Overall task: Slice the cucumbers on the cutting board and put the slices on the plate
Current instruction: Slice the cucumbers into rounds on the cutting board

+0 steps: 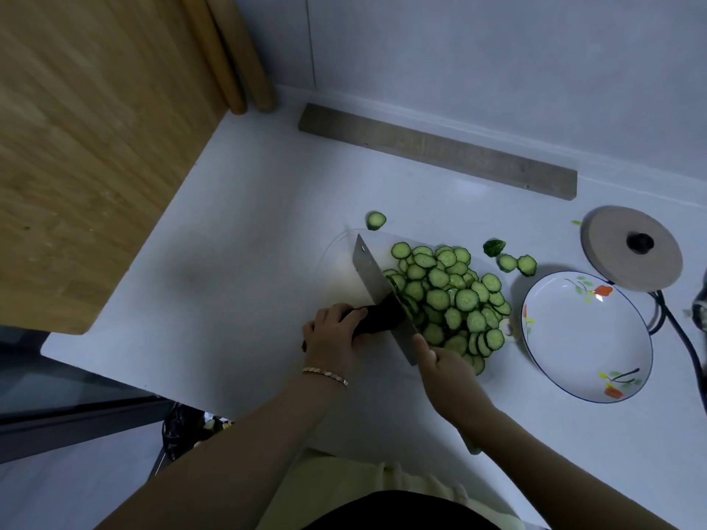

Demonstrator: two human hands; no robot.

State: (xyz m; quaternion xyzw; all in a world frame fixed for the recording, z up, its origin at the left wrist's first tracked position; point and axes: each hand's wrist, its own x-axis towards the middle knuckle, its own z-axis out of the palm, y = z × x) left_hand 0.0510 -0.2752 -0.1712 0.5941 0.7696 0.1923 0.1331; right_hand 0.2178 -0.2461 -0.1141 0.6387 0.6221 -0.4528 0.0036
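Observation:
A dark whole cucumber [377,317] lies on the white cutting board [340,262], and my left hand [333,334] grips its near end with curled fingers. My right hand [443,371] holds the handle of a cleaver [373,277], whose blade stands across the cucumber's far end. Right of the blade a heap of several cucumber slices [455,300] covers the board. The white plate with a flower pattern [554,338] sits to the right of the heap and holds nothing.
One stray slice [376,220] lies beyond the board, and two slices [517,263] with a cucumber end [494,247] lie near the plate. A round wooden lid [633,248] and a black cable [677,330] are at right. A grey strip [436,149] runs along the wall; a wooden panel [88,139] stands at left.

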